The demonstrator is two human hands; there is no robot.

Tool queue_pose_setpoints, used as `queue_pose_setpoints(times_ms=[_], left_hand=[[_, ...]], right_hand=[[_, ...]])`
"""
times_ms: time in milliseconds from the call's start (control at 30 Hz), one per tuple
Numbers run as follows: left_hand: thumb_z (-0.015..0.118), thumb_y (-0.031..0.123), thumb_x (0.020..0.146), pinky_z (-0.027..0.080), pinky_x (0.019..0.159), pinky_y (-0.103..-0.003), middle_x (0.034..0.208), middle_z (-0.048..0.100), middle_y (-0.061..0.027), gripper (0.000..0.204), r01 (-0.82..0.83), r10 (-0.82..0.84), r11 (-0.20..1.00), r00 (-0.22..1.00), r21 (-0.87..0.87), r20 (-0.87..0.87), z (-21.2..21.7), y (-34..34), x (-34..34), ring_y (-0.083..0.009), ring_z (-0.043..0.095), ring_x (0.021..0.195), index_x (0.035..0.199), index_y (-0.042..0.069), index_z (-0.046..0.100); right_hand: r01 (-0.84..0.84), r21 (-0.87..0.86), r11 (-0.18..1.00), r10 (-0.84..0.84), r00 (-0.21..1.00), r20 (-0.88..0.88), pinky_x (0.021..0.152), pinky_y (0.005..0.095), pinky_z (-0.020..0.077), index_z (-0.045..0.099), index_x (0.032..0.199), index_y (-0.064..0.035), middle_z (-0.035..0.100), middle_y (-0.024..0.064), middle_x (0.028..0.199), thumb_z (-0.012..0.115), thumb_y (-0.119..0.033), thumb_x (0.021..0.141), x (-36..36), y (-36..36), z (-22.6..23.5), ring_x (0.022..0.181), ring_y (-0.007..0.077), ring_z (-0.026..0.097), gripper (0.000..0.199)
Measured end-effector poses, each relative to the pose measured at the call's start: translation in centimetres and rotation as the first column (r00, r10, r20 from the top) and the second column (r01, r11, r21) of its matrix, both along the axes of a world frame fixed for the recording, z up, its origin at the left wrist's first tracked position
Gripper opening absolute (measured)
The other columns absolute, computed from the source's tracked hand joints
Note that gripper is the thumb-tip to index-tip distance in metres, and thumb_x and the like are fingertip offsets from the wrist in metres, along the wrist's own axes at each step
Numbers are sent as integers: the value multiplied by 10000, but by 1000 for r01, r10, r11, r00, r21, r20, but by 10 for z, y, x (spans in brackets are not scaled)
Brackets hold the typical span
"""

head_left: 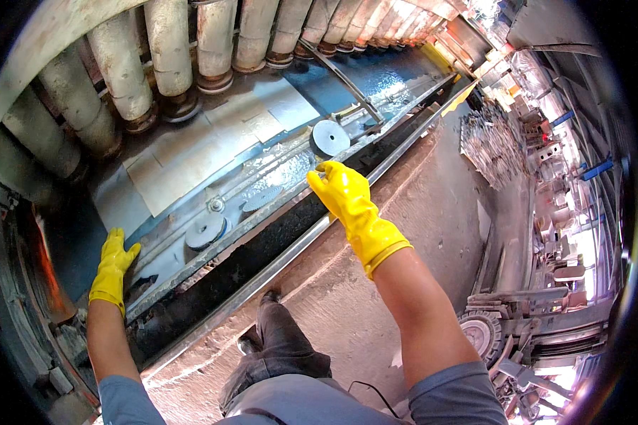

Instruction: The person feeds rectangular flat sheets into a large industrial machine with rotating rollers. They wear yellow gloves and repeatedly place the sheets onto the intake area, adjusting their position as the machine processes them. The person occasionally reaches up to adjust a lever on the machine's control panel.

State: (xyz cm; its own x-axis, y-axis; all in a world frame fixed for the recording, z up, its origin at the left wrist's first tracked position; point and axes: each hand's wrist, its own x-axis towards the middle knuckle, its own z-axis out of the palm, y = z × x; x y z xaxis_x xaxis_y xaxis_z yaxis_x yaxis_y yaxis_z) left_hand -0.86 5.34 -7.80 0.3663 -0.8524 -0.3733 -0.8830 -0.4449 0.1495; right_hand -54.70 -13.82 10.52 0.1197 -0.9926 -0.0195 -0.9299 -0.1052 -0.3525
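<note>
The thing in hand seems to be the small round grey disc (330,137), which lies flat on the wet bed of the long machine (397,85), just past the tips of the right hand (342,193). To do this well, I think the hand should go slow, keep the fingers flat and low, and get a good hold on the disc's edge, because the metal looks wet and the yellow glove may slip. The right fingers (324,173) are curled a little and close together, not shut on anything; they seem to rest on the metal rail (290,205) just short of the disc, but I cannot tell if they touch the disc itself. The left hand (112,269) lies flat with its fingers together and the thumb out, pressed on the machine's edge to hold the body steady. Between the two hands sit two more round discs (205,230), also flat. Beyond the fingers stands a row of big pale rollers (170,49). Below the hands run the dark gap under the rail and the person's dark boot (269,333) on the rough floor.
</note>
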Motion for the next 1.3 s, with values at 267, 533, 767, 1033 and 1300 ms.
queue_pose_setpoints(times_ms=[267,533,767,1033,1300], left_hand=[[739,560,918,259,1304,-434,1667,393,-266,903,12,-11,999,1000,-32,21,-16,5,15,-394,342,1570,1560,-23,486],[739,532,930,260,1305,-425,1696,354,-247,893,-32,31,999,999,28,16,6,0,-3,-397,333,1574,1591,4,455],[727,536,937,273,1297,-433,1687,360,-262,886,-15,14,1000,1000,15,22,2,0,-3,-420,350,1559,1589,3,450],[719,528,945,280,1296,-426,1697,348,-255,905,-20,20,997,1000,72,11,12,-6,-8,-415,344,1564,1615,6,405],[718,537,949,284,1296,-433,1701,347,-241,906,-55,54,992,998,113,12,28,-7,-18,-400,345,1569,1621,18,402]], right_hand=[[-48,-77,996,48,999,-5,994,461,557,772,1222,-89,777,189,1151,669,-513,958,2,-3,-2,1109,394,720,509],[-9,-20,1000,9,1000,2,958,445,579,781,1189,-65,794,181,1109,647,-490,979,5,-4,-2,1060,388,747,493],[-2,9,1000,2,1000,5,959,442,579,774,1212,-64,797,172,1111,660,-485,981,1,-6,-2,1058,383,750,493],[-1,32,999,1,1000,15,980,423,576,763,1234,-56,801,164,1114,660,-474,994,1,-6,0,1078,370,750,493],[1,28,1000,-2,999,34,953,438,568,779,1213,-64,800,164,1080,650,-499,969,-1,-8,-5,1047,375,752,515]])
